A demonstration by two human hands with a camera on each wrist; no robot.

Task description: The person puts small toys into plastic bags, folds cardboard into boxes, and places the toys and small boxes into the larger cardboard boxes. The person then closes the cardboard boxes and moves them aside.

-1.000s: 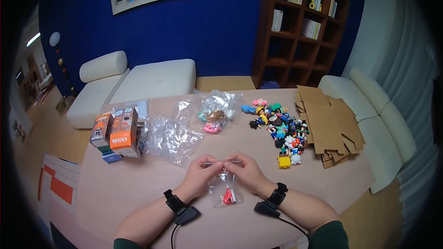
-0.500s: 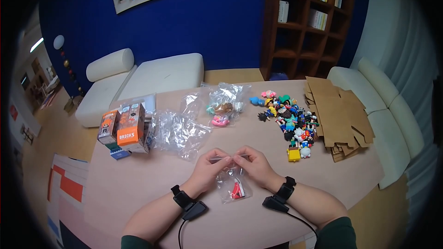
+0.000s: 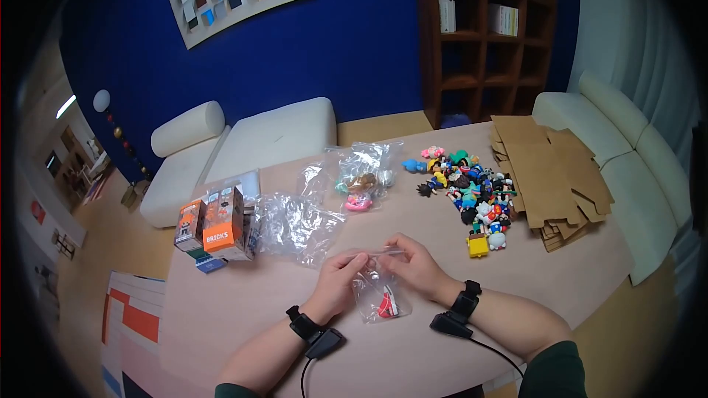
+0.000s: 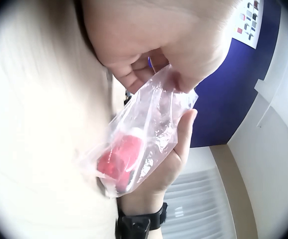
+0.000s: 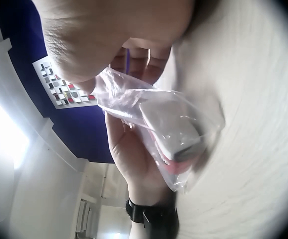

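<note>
Both hands are at the top edge of a clear plastic bag (image 3: 369,296), which hangs down close over the table. My left hand (image 3: 335,281) pinches the edge between thumb and fingers. On the other side, my right hand (image 3: 422,271) pinches it too, its thumb a little apart from the left thumb. Inside the bag is a small red and white sneaker (image 3: 386,304). In the left wrist view the sneaker's red side (image 4: 121,157) shows through the plastic; the right wrist view shows its pale sole (image 5: 170,130).
Beyond my hands lie crumpled clear bags (image 3: 299,227) and bagged toys (image 3: 361,190). Toy boxes (image 3: 225,225) stand at the left. A pile of small figures (image 3: 472,195) lies on the right, beside flattened brown cardboard (image 3: 553,177). The table's near edge is close to my forearms.
The head view has shifted and tilted. My thumbs were close together at the middle of the bag's top edge; now the right one is farther from the left. The sneaker stays in the bag.
</note>
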